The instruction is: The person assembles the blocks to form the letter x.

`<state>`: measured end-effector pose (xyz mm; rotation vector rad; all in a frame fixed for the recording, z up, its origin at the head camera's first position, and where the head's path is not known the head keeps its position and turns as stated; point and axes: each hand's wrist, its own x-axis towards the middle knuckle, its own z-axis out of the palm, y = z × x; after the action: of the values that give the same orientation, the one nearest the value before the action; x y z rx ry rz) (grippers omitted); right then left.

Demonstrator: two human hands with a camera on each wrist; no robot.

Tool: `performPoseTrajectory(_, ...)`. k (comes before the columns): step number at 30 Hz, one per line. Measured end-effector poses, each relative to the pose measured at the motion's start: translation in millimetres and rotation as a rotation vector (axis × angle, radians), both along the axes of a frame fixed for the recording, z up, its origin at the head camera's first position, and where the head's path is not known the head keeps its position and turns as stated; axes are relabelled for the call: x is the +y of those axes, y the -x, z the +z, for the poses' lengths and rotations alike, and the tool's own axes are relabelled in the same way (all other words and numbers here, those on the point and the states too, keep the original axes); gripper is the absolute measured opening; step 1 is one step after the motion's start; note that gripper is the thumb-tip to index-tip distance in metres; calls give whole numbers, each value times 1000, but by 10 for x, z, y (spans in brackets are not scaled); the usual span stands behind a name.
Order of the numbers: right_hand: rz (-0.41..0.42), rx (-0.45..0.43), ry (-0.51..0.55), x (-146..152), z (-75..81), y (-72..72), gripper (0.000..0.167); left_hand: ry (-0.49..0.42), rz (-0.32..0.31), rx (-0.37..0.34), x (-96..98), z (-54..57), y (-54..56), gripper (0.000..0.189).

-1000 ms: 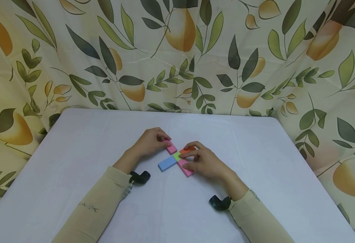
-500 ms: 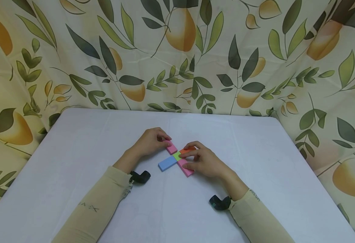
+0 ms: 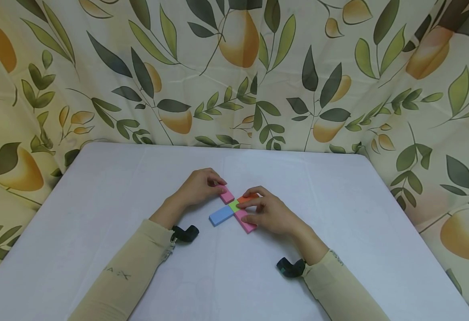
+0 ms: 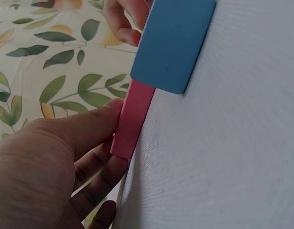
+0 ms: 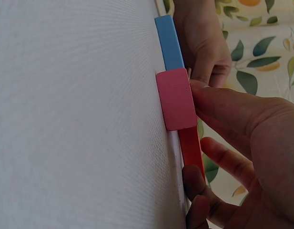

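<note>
Flat coloured blocks form a cross on the white table. A small green block [image 3: 233, 205] sits at its centre and a blue block [image 3: 221, 216] points to the near left. My left hand [image 3: 199, 187] pinches the far pink block [image 3: 227, 195] between thumb and fingers; the left wrist view shows the thumb on this pink block [image 4: 132, 119]. My right hand [image 3: 272, 214] rests over the other side, its thumb on the near pink block [image 3: 244, 221] and a finger at the green one. Its other fingers lie along the orange block [image 3: 247, 198], which is partly hidden.
A white cloth covers the table [image 3: 138, 169]. Behind it hangs a curtain [image 3: 226, 89] printed with leaves and fruit. A black wrist camera [image 3: 186, 234] is on the left wrist, another black camera [image 3: 290, 267] on the right.
</note>
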<state>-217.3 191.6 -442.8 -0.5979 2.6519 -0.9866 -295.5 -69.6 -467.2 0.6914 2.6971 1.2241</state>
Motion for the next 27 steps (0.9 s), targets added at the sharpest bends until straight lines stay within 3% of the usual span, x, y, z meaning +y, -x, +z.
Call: performPoseTrajectory(27,6,-5,8,-1,10,2,33,1,-7,-25,10,31,-24,18)
